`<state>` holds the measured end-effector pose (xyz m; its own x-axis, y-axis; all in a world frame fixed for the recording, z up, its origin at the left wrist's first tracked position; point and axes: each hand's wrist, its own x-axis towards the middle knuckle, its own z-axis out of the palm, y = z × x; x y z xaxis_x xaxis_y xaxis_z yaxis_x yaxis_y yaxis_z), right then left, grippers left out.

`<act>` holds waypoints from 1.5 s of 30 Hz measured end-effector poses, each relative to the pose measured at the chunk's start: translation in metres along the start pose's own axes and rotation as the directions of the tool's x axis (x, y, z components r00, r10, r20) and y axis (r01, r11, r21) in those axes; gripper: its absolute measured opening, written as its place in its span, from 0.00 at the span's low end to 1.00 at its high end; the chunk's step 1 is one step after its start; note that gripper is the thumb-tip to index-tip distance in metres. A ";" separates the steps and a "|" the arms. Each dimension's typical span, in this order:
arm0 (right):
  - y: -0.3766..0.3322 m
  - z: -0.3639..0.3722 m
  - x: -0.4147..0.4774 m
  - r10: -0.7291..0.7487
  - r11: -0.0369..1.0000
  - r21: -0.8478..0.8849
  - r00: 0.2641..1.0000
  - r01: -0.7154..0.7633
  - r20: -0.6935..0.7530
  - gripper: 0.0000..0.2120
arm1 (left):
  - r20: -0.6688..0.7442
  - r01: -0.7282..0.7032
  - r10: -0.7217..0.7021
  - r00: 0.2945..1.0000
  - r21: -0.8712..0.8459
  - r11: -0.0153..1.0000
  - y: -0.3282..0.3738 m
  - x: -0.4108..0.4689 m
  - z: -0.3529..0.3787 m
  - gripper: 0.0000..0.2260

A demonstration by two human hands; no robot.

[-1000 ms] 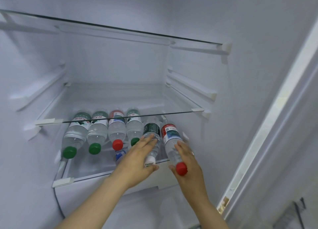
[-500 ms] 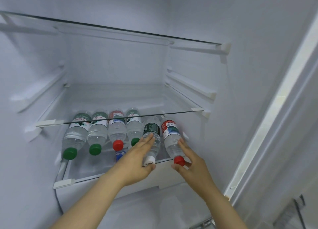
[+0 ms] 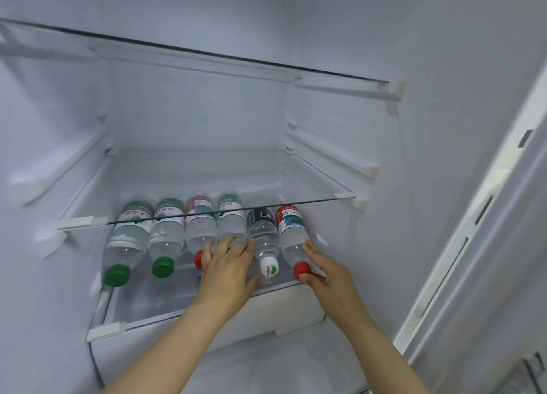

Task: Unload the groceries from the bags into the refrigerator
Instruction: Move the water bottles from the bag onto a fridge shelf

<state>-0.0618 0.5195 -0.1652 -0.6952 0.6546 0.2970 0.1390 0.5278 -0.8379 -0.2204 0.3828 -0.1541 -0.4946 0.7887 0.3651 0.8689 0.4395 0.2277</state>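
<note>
Six water bottles (image 3: 201,234) lie side by side on the lower glass shelf (image 3: 142,308) of the refrigerator (image 3: 444,127), caps toward the door, so this part of the unloading looks all but done. The left hand (image 3: 228,269) rests flat across the middle bottles, fingers straight. The right hand (image 3: 328,275) lays straight fingers along the red-capped bottle (image 3: 291,240) at the row's right end, thumb against its cap, seemingly nudging it into line. No bags are in sight, so I can't tell what remains.

Six clear water bottles (image 3: 165,237) lie side by side on the lower glass shelf (image 3: 148,303), caps facing front.
</note>
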 end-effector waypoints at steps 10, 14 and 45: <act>0.009 -0.004 0.047 -0.006 0.985 -0.170 0.997 0.018 0.071 0.28 | 0.042 0.085 -0.085 0.996 -0.003 0.996 0.008 0.028 -0.002 0.31; 0.010 -0.003 0.059 -0.004 0.978 -0.205 0.995 0.025 0.099 0.28 | -0.029 0.151 -0.150 0.988 0.010 0.989 0.015 0.033 0.008 0.28; -0.007 0.006 0.010 0.052 0.973 -0.217 0.994 -0.072 -0.096 0.28 | -0.042 0.093 -0.104 0.994 -0.200 0.975 0.044 -0.002 0.003 0.27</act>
<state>-0.0739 0.5193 -0.1586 -0.6163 0.7299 0.2955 0.3385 0.5844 -0.7375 -0.1805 0.4016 -0.1475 -0.5824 0.7201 0.3772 0.7975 0.4162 0.4367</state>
